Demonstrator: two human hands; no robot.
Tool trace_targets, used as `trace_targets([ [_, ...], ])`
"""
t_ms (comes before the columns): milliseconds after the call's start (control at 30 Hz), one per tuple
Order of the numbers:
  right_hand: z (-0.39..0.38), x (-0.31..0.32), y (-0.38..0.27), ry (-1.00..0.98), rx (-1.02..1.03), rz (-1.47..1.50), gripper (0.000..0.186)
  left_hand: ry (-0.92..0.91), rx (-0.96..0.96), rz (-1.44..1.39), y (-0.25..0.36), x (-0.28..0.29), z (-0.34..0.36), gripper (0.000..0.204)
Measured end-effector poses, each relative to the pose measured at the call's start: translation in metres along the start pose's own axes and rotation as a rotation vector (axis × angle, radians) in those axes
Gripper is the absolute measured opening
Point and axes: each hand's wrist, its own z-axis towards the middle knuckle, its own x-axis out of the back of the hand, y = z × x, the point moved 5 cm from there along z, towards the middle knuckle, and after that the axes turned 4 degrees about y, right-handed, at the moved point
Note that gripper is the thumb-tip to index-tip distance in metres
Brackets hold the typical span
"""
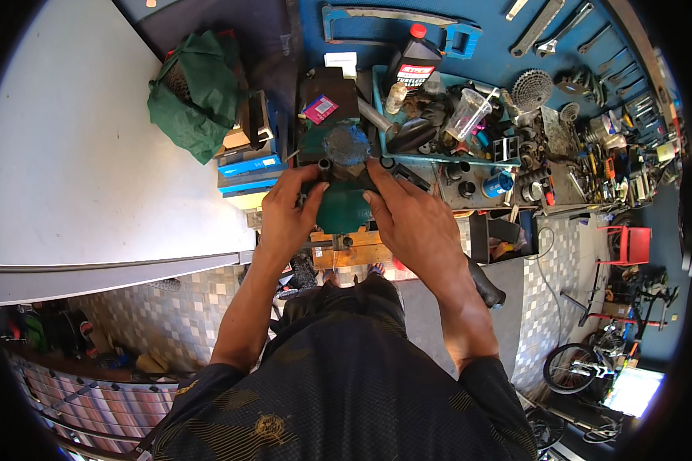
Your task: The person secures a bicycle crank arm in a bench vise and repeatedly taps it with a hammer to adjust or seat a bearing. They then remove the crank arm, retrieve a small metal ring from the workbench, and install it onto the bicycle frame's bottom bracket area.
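A green bench vise [344, 211] with a worn round anvil top [347, 144] stands in front of me. My left hand [291, 211] is at the left of its jaws, with fingers curled and the thumb toward the green body. By its fingertips is a small dark cylindrical piece [324, 165]. My right hand [413, 215] mirrors it on the other side, fingers bent in against the jaw area. A dark block [349, 170] shows between the hands, below the anvil. Whatever the fingertips grip is mostly hidden by the fingers and too dark to name.
Right of the vise, a teal tray [469, 160] holds a black bottle [417, 61] with a red cap, a clear plastic cup [469, 114] and greasy parts. A green bag [196, 96] sits on boxes [250, 165] at left, beside a large white surface [92, 138]. Wrenches [565, 29] hang behind.
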Motion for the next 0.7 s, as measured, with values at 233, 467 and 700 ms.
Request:
trace_targets([
  [233,-0.001,0.005,-0.003,0.047,-0.013,0.022,0.046,0.008,0.001,0.002,-0.002,0.0,-0.002,0.023],
  [467,0.002,0.002,-0.002,-0.024,-0.001,-0.012,0.047,0.011,-0.006,0.014,0.001,0.001,0.0,0.023],
  [700,0.002,0.001,-0.005,-0.001,0.02,-0.061,0.048,0.006,-0.005,0.02,0.0,0.001,-0.001,0.024],
])
